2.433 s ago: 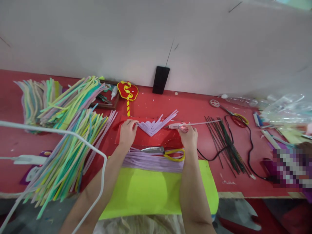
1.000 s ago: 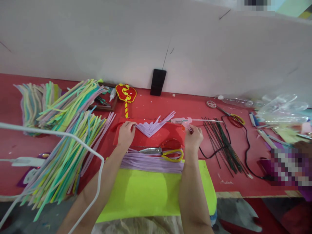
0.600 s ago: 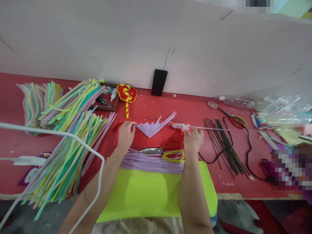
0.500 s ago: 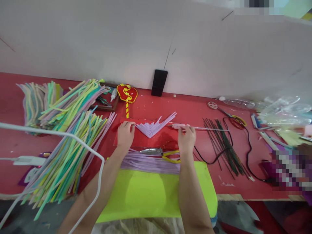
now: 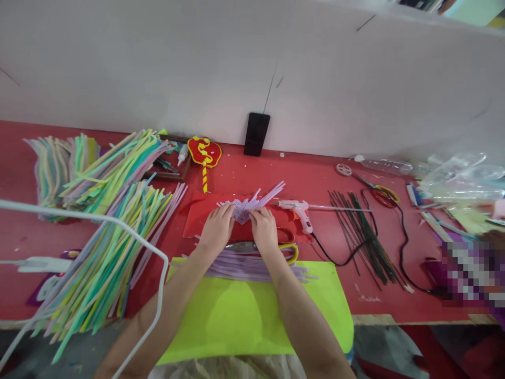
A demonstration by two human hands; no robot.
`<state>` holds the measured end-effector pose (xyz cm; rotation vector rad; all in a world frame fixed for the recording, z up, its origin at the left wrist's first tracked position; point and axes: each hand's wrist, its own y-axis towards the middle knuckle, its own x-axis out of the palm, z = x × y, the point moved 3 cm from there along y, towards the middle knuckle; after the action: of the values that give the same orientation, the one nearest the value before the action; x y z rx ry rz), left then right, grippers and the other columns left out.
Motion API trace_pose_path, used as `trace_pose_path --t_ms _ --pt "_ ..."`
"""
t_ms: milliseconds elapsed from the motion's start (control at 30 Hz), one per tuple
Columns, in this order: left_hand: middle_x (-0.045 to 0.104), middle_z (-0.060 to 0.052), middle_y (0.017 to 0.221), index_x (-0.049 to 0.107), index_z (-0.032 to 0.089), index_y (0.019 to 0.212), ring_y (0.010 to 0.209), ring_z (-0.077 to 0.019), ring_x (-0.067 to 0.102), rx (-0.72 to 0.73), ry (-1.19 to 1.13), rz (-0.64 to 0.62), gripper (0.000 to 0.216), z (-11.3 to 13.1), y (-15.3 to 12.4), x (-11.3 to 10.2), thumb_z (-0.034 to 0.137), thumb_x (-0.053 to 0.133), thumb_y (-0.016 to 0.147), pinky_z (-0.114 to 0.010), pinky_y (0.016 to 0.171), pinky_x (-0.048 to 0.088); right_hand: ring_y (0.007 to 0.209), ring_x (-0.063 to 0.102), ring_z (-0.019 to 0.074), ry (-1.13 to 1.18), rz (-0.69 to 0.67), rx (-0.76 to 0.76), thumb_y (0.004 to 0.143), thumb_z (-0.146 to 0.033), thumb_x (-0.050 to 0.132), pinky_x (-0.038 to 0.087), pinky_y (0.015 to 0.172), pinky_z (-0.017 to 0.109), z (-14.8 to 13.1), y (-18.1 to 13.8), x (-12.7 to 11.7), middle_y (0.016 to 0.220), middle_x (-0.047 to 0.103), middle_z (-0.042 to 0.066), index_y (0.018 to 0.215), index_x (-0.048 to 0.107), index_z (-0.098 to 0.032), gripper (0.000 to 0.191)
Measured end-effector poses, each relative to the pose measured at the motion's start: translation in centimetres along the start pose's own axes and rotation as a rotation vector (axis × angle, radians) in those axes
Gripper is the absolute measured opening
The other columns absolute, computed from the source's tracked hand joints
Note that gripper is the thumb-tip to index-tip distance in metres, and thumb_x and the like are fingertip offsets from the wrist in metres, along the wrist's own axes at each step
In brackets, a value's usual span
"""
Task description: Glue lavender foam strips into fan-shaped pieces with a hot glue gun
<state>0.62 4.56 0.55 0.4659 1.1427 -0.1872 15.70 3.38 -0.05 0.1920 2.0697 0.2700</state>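
Note:
A fan of lilac strips (image 5: 252,202) lies in a V on a red sheet (image 5: 197,221). Both my hands rest on it. My left hand (image 5: 216,227) presses its left half and my right hand (image 5: 263,229) presses its right half, fingers together and flat on the strips. A pink glue gun (image 5: 300,209) lies on the table just right of my right hand, its black cord (image 5: 343,257) trailing off. Scissors with yellow handles (image 5: 290,251) lie behind my wrists on a bundle of lilac strips (image 5: 244,266).
Heaps of pastel foam strips (image 5: 106,231) fill the left side. A lime sheet (image 5: 252,310) hangs over the near edge. Dark green wire stems (image 5: 363,231), a second pair of scissors (image 5: 379,190), plastic bags (image 5: 461,179), a black phone (image 5: 256,134) and a red-yellow ornament (image 5: 204,152) lie farther back.
My right hand let go of the glue gun, which now lies on the table, and moved left onto the lilac fan. My left hand slid right onto the fan.

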Motion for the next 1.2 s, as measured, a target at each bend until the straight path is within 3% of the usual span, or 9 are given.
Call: trace_pose_path --t_ms 133,267,433,533,667,733,900,1200 --pt "0.037 -0.014 0.148 0.033 0.011 0.142 0.139 -0.0242 0.030 0.080 0.083 -0.155 0.052 1.1 -0.6 1.1 0.030 0.033 0.094 -0.046 0.115 0.023 0.094 0.054 0.0228 -0.022 -0.020 0.006 0.092 -0.017 0.037 0.044 0.086 0.037 -0.1 0.0 0.0 0.104 0.064 0.010 0.110 0.068 -0.020 0.036" --pt "0.031 -0.012 0.151 0.034 0.011 0.143 0.141 -0.0237 0.025 0.063 0.111 -0.240 0.053 1.2 -0.7 1.5 0.034 0.031 0.095 -0.050 0.116 0.019 0.095 0.054 0.0230 -0.035 -0.031 0.010 0.092 -0.017 0.037 0.044 0.086 0.037 -0.2 0.0 0.0 0.104 0.064 0.010 0.108 0.069 -0.020 0.035" --pt "0.030 -0.010 0.152 0.035 0.014 0.142 0.141 -0.0240 0.026 0.029 0.120 -0.250 0.052 1.3 -0.5 1.4 0.034 0.029 0.095 -0.054 0.115 0.016 0.096 0.055 0.0233 -0.047 -0.008 0.013 0.092 -0.017 0.038 0.044 0.089 0.038 -0.5 0.0 -0.3 0.104 0.065 0.010 0.106 0.069 -0.019 0.035" --pt "0.030 -0.010 0.152 0.034 0.014 0.143 0.141 -0.0237 0.026 0.031 0.125 -0.243 0.051 1.2 -0.6 1.6 0.033 0.029 0.095 -0.055 0.115 0.014 0.104 0.055 0.0247 -0.057 0.013 -0.007 0.092 -0.018 0.037 0.043 0.093 0.041 -0.8 -0.1 -0.3 0.114 0.064 0.011 0.114 0.066 -0.017 0.036" --pt "0.030 -0.011 0.151 0.032 0.016 0.144 0.141 -0.0237 0.026 0.048 0.114 -0.223 0.051 1.1 -0.6 1.8 0.032 0.029 0.095 -0.056 0.115 0.012 0.133 0.038 0.0229 -0.038 -0.048 -0.133 0.088 -0.009 0.031 0.034 0.108 0.042 -1.2 -0.2 0.7 0.140 0.048 0.011 0.135 0.048 -0.013 0.050" --pt "0.031 -0.011 0.151 0.031 0.017 0.144 0.141 -0.0240 0.027 0.049 0.099 -0.226 0.051 1.1 -0.6 1.7 0.031 0.029 0.095 -0.057 0.114 0.012 0.138 0.031 0.0204 -0.032 -0.116 -0.186 0.082 -0.003 0.030 0.028 0.113 0.042 -1.1 -0.4 1.4 0.147 0.039 0.012 0.141 0.040 -0.011 0.061" --pt "0.029 -0.010 0.152 0.029 0.016 0.145 0.141 -0.0240 0.026 0.039 0.071 -0.242 0.053 1.0 -0.6 1.8 0.030 0.031 0.094 -0.058 0.114 0.010 0.139 0.031 0.0214 -0.065 -0.187 -0.197 0.077 -0.001 0.030 0.025 0.115 0.043 -0.7 -0.7 2.3 0.150 0.031 0.014 0.142 0.037 -0.006 0.065" --pt "0.029 -0.011 0.152 0.026 0.017 0.146 0.141 -0.0245 0.025 0.050 0.084 -0.236 0.054 0.8 -0.8 2.1 0.033 0.030 0.095 -0.058 0.114 0.008 0.139 0.030 0.0190 -0.057 -0.174 -0.169 0.075 0.000 0.031 0.024 0.115 0.044 -1.1 -0.7 1.6 0.150 0.031 0.010 0.145 0.032 -0.013 0.071"
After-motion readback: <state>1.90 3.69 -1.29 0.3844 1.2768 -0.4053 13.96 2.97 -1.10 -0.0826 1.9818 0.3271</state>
